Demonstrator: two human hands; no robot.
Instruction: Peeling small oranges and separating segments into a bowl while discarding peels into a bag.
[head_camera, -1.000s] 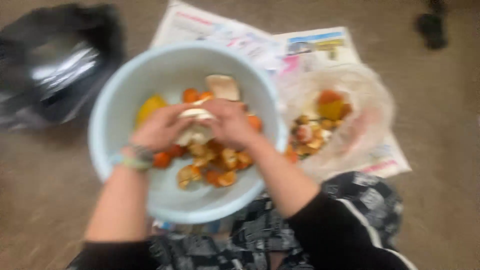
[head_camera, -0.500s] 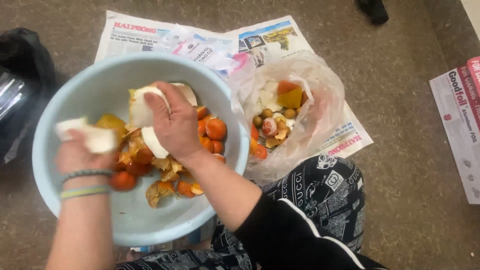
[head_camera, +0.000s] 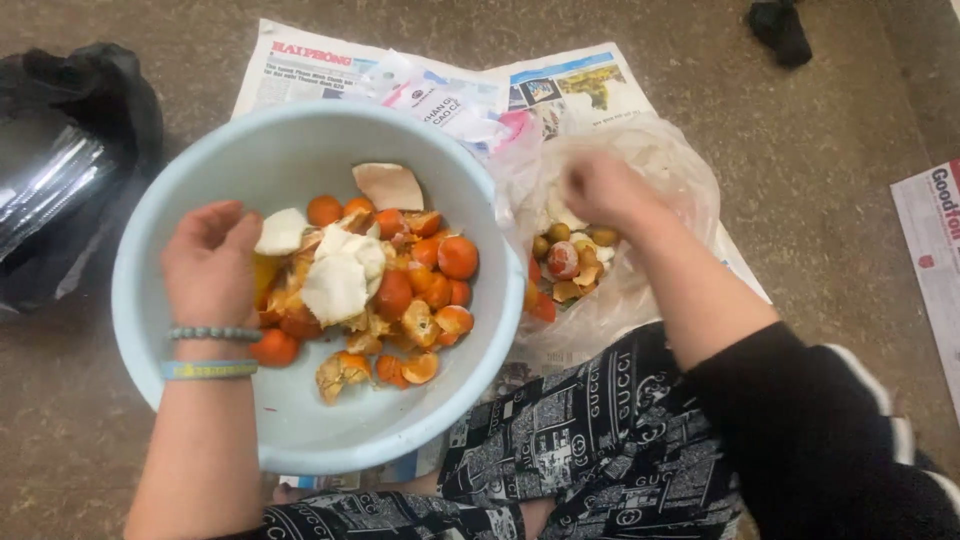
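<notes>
While the person sits on the floor, things lie so:
Newspaper (head_camera: 590, 85): spread flat under everything, reaching past both the basin and the bag.
Basin (head_camera: 250, 160): pale blue, round, just left of the bag, heaped with fruit and peel.
Plastic bag (head_camera: 680, 180): clear, open-mouthed, holding scraps and a few small fruits.
Black bag (head_camera: 90, 110): crumpled, far left, apart from the basin.
Left hand (head_camera: 208, 265): inside the basin, fingers loosely curled, touching a white peel piece (head_camera: 282, 232); no firm pinch shows.
Right hand (head_camera: 600, 188): over the bag's mouth, blurred; I cannot tell its grip.
Orange fruits (head_camera: 440, 265): piled mid-basin among white peel.
</notes>
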